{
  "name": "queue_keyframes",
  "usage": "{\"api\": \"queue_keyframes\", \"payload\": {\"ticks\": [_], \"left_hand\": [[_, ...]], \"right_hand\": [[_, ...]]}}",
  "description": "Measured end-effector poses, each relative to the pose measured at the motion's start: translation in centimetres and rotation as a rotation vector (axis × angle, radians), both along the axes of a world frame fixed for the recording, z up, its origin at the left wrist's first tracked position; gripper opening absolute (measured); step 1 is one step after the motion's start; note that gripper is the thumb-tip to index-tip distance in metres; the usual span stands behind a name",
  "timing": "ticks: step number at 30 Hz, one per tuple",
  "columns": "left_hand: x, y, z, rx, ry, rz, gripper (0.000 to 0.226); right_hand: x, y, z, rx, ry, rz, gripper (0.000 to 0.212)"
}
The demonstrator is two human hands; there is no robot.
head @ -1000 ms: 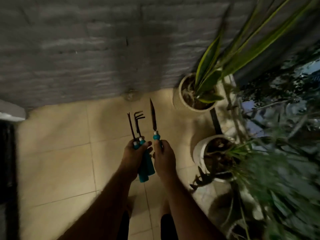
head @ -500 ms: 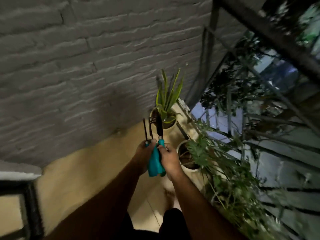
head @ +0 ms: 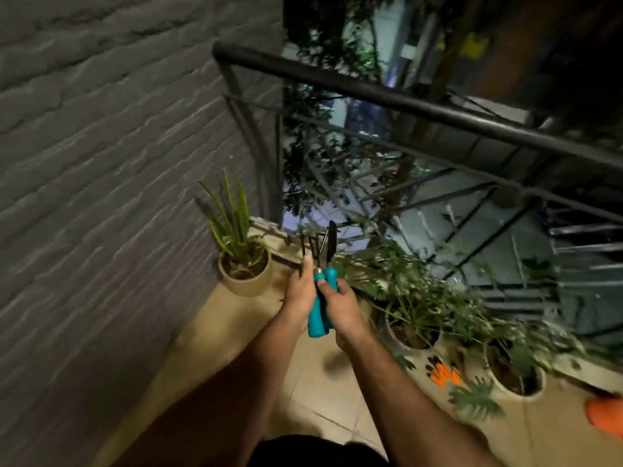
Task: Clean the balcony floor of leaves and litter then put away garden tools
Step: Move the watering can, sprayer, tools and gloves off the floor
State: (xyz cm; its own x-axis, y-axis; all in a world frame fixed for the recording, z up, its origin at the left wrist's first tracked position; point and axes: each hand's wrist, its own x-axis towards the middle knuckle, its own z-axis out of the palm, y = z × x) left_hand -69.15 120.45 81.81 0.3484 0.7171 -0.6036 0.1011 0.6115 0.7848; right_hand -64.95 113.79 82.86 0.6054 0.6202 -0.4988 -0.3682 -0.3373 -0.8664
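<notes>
Small garden tools (head: 320, 318) with teal handles and dark metal heads are bunched together upright in front of me. My left hand (head: 300, 293) grips the handles from the left, and my right hand (head: 340, 306) grips them from the right, so both hands close on the same bundle. A narrow trowel blade (head: 332, 242) and rake prongs (head: 312, 246) stick up above my fingers. The beige tiled balcony floor (head: 323, 396) lies below my arms. No leaves or litter show clearly on it.
A grey brick wall (head: 111, 197) runs along the left. A tan pot with a spiky plant (head: 244, 269) stands in the corner. Several potted plants (head: 414, 332) line the black railing (head: 421, 107) on the right. Orange gloves (head: 443, 374) and an orange object (head: 605, 416) lie on the floor.
My view has swung up and right, from floor and wall to the railing and street. My hands came together, joining the separately held tools into one bundle.
</notes>
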Motion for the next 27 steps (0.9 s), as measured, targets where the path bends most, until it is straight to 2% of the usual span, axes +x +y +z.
{"api": "queue_keyframes", "payload": {"ticks": [5, 9, 13, 18, 25, 27], "left_hand": [[4.3, -3.4, 1.4, 0.011, 0.002, -0.009, 0.069], [7.8, -8.1, 2.2, -0.126, -0.073, -0.097, 0.099], [11.9, -14.4, 4.3, -0.132, -0.137, -0.263, 0.078], [16.2, -20.9, 5.0, -0.104, -0.132, -0.48, 0.089], [19.3, -24.8, 6.0, -0.112, -0.109, -0.802, 0.038], [20.1, -25.0, 5.4, -0.072, -0.115, -0.898, 0.036]], "right_hand": [[3.2, -4.4, 1.5, 0.064, -0.072, -0.045, 0.016], [5.8, -9.6, 2.2, 0.095, -0.118, -0.076, 0.007], [8.9, -15.7, 2.4, 0.144, -0.094, -0.187, 0.011], [11.8, -22.3, 3.1, 0.168, -0.11, -0.453, 0.022], [14.0, -26.6, 3.6, 0.26, -0.116, -0.716, 0.025], [14.6, -26.8, 3.4, 0.278, -0.122, -0.815, 0.028]]}}
